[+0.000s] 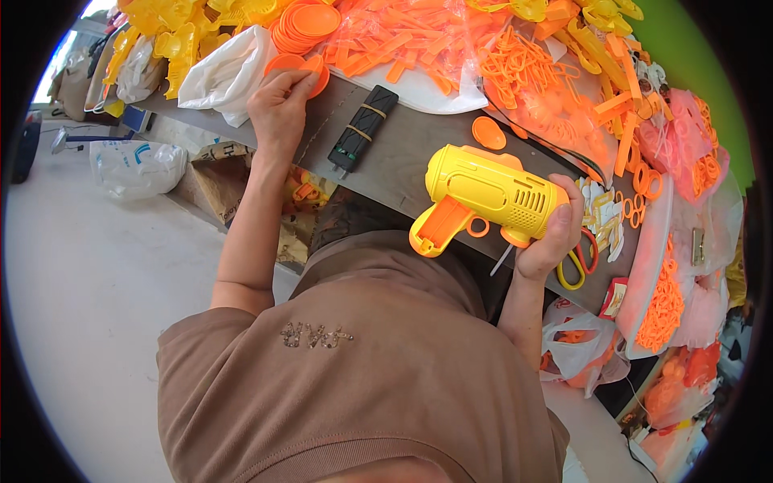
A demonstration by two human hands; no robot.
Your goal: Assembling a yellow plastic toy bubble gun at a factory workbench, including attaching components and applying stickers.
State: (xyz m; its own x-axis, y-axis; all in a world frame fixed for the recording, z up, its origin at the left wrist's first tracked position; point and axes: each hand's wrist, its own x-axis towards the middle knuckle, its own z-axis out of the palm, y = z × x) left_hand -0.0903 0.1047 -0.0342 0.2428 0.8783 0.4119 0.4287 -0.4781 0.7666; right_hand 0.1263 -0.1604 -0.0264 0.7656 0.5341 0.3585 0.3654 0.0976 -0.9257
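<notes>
My right hand [555, 229] grips the muzzle-like end of a yellow toy gun [491, 193] and holds it above the table's front edge. The gun has orange parts, and an open recess shows its orange inside. At the far left, my left hand [279, 109] pinches the rim of a round orange disc [320, 84]. More discs lie in a stack [306, 24] just beyond it. Between my hands, a black electric screwdriver [364, 129] with bands around it lies on the table. One loose orange disc [488, 133] sits behind the gun.
A white sack [228, 76] is beside my left hand. Heaps of orange parts [403, 36] cover the back of the table [427, 121]. Scissors [572, 274] and white-and-yellow pieces [602, 217] lie right of the gun. Plastic bags [584, 338] hang below the right edge.
</notes>
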